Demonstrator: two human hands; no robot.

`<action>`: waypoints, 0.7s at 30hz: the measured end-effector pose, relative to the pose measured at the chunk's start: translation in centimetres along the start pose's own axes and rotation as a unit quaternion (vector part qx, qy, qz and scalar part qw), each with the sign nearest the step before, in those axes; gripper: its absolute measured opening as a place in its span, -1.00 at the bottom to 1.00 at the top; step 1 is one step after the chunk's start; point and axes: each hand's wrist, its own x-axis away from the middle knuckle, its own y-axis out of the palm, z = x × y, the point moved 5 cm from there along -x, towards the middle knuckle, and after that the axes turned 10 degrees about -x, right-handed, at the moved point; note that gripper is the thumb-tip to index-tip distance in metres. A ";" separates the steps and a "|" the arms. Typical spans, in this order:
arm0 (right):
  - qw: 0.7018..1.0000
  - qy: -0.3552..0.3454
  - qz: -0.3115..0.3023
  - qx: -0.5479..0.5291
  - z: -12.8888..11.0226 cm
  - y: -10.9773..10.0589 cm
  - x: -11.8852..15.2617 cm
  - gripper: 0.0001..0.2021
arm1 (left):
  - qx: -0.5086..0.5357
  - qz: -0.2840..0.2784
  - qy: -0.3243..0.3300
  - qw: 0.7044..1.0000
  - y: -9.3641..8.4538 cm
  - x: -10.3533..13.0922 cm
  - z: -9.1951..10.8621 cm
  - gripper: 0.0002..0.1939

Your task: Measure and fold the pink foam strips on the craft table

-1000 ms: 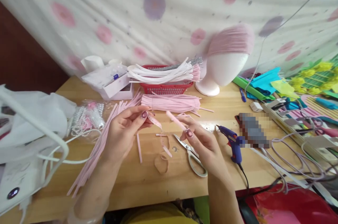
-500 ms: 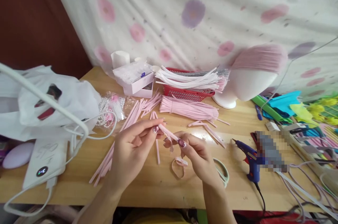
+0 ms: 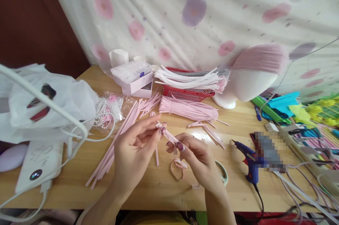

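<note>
In the middle of the view, my left hand [image 3: 135,149] pinches one end of a pink pipe cleaner [image 3: 171,136] between thumb and fingers. My right hand [image 3: 198,156] closes on its other end, so the short length runs slanting between both hands above the table. A narrow pale pink strip, perhaps a tape measure, lies along it and hangs below my right fingers. A loop of such a strip [image 3: 177,175] rests on the wood beneath. Loose pink pipe cleaners [image 3: 113,149] lie left of and behind my left hand; a tied bundle [image 3: 185,108] is farther back.
A red basket [image 3: 174,93] of white and silver pipe cleaners stands behind, beside a white foam head [image 3: 251,80]. On the right lie a blue glue gun [image 3: 251,163] with cords and a pale green ring-shaped thing [image 3: 224,173]. A white power bank [image 3: 39,165] and cables occupy the left.
The pink piece between my hands has turned slightly, and the pale strip now lies along it. My left fingertips have shifted a little right. The view has moved slightly.
</note>
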 end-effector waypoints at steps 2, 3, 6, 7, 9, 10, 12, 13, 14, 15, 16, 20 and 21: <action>0.999 0.006 -0.012 -0.031 0.1 0.0 0.1 -0.69 | 0.020 -0.006 -0.028 0.999 -0.1 0.0 -0.3 -0.68; 0.998 0.010 -0.026 -0.049 0.3 0.1 0.1 -0.65 | 0.031 -0.013 -0.041 0.999 -0.1 -0.1 -0.3 -0.66; 0.995 0.037 -0.062 -0.075 1.2 0.1 0.3 -0.52 | 0.080 -0.036 -0.078 0.993 -0.1 -0.1 -0.2 -0.66; 0.994 0.052 -0.062 -0.068 1.5 0.0 0.4 -0.49 | 0.106 -0.037 -0.091 0.990 -0.1 -0.1 -0.2 -0.67; 0.996 0.077 -0.034 -0.037 1.8 -0.8 0.5 -0.57 | 0.162 -0.023 -0.113 0.980 -0.4 -0.3 -0.1 -0.71; 0.997 0.078 -0.021 -0.017 1.6 -1.2 0.6 -0.68 | 0.186 -0.010 -0.120 0.975 -0.6 -0.5 -0.1 -0.72; 0.998 0.055 -0.012 0.037 0.4 -1.9 0.5 -0.82 | 0.221 0.011 -0.117 0.968 -1.1 -1.1 -0.1 -0.71; 0.997 0.034 -0.015 0.073 -0.5 -2.3 0.4 -0.77 | 0.234 0.019 -0.103 0.967 -1.3 -1.6 -0.1 -0.70; 0.993 0.010 -0.019 0.114 -1.6 -2.5 0.3 -0.75 | 0.246 0.026 -0.083 0.965 -1.5 -2.0 0.0 -0.69; 0.987 -0.016 -0.021 0.158 -2.6 -2.8 0.2 -0.79 | 0.256 0.034 -0.062 0.964 -1.7 -2.4 0.1 -0.68; 0.980 -0.042 -0.020 0.195 -3.7 -3.0 0.0 -0.84 | 0.263 0.042 -0.045 0.963 -1.8 -2.8 0.2 -0.68; 0.976 -0.072 -0.015 0.206 -5.4 -3.0 -0.3 -0.88 | 0.277 0.061 -0.037 0.958 -1.5 -3.3 0.8 -0.69; 0.984 -0.056 -0.018 0.168 -5.1 -2.8 -0.4 -0.88 | 0.281 0.062 -0.039 0.957 -1.3 -3.3 0.9 -0.70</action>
